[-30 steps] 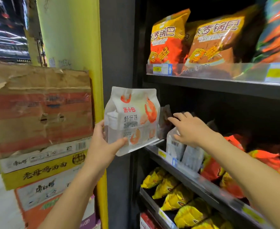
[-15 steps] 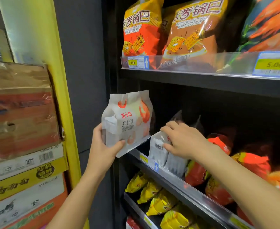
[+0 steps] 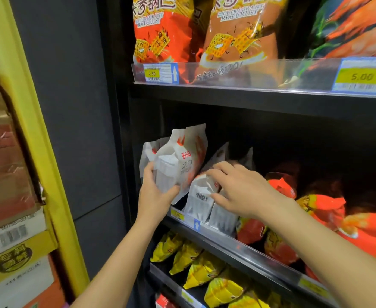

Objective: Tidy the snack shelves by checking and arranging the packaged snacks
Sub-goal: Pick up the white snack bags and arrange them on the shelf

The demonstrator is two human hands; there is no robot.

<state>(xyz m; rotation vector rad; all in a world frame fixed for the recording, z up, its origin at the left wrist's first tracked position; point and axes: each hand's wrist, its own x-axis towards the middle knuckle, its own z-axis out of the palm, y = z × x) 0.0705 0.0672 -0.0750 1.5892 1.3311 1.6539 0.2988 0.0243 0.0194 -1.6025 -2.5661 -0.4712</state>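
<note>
At the centre, the white bag (image 3: pixel 182 158) carries red-orange shrimp prints and red lettering. Toward 4 o'clock from it, the white packets (image 3: pixel 201 201) show a black barcode. At 12 o'clock the snack bags (image 3: pixel 160 30) are orange-red with yellow grid-patterned cartoon squares. The packs (image 3: pixel 204 270) at 6 o'clock are yellow, and the pouches (image 3: pixel 324 210) at 3 o'clock are red with yellow ends. The price tag (image 3: pixel 152 73) is yellow on white, edged blue. The pillar (image 3: pixel 27 107) at 9 o'clock is yellow.

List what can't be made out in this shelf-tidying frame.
All head view:
- Rice crust bags: tops cut off by the top edge.
- Middle price tag: too blurred to read.
- Rear bag behind the held bag in the left hand: mostly hidden by it.
- Right hand on the shelf bag: gripping or just resting, unclear.
- Shelf back: lost in shadow.
</note>
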